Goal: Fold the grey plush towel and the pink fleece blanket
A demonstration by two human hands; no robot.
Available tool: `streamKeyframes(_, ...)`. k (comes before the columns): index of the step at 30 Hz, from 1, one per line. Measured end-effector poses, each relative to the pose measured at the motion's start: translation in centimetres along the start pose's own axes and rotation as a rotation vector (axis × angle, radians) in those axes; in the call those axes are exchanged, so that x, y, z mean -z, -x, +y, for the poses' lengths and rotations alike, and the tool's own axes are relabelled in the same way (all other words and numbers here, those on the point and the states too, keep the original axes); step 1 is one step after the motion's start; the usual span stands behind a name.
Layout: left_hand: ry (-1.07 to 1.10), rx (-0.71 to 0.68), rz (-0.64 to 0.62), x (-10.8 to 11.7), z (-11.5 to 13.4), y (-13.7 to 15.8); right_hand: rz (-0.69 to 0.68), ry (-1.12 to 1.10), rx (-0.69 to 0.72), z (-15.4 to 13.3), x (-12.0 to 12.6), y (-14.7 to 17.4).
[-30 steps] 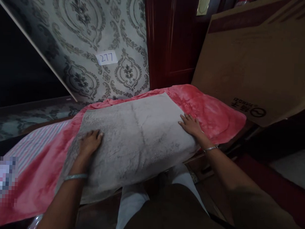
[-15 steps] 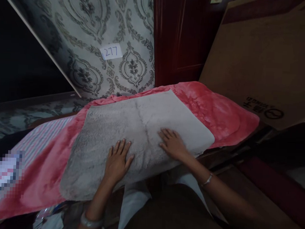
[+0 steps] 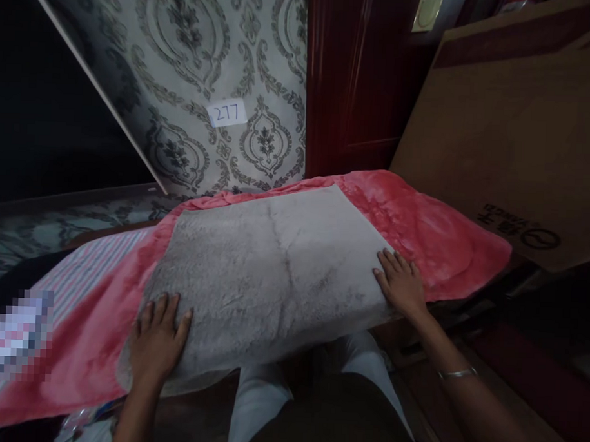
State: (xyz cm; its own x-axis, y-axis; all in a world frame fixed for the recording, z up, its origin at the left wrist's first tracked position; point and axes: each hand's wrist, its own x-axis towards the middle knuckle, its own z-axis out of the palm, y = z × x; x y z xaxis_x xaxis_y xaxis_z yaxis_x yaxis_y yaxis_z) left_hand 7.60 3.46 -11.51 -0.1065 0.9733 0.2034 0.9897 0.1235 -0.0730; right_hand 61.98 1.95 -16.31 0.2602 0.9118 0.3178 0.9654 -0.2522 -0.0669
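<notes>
A grey, slightly fuzzy rectangular mat [image 3: 255,265] lies spread over a pink plush blanket [image 3: 434,232], with a crease running down its middle. On the mat's near left corner area rests my left hand [image 3: 158,339], palm down with its fingers spread. My right hand [image 3: 402,283] lies flat at the mat's right edge, fingers apart, close to the pink blanket. Neither hand grasps anything. The mat's near edge hangs over the front above my knees.
A striped cloth [image 3: 100,253] shows at the left beneath the blanket. A large cardboard box [image 3: 506,125] leans at the right, beside a dark red door [image 3: 358,75]. The patterned wall behind bears a paper label [image 3: 227,112] reading 277. A dark panel [image 3: 61,110] stands at the left.
My hands have slid apart over the mat, the left toward its left edge and the right out to its right edge. The camera view has shifted slightly.
</notes>
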Motion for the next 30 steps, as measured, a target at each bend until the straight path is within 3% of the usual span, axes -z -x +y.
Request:
streamKeyframes(8,0.0,0.048,-0.032,1.0,1.0,0.6,0.056,-0.009,0.012,0.3,-0.6,0.2)
streamKeyframes(19,0.021,0.02,0.097,0.5,0.5,0.8,0.086,-0.035,0.035,0.4,-1.0,0.1)
streamKeyframes(30,-0.043,0.076,0.064,0.5,0.6,0.8,0.11,-0.022,0.022,0.2,-1.3,0.1)
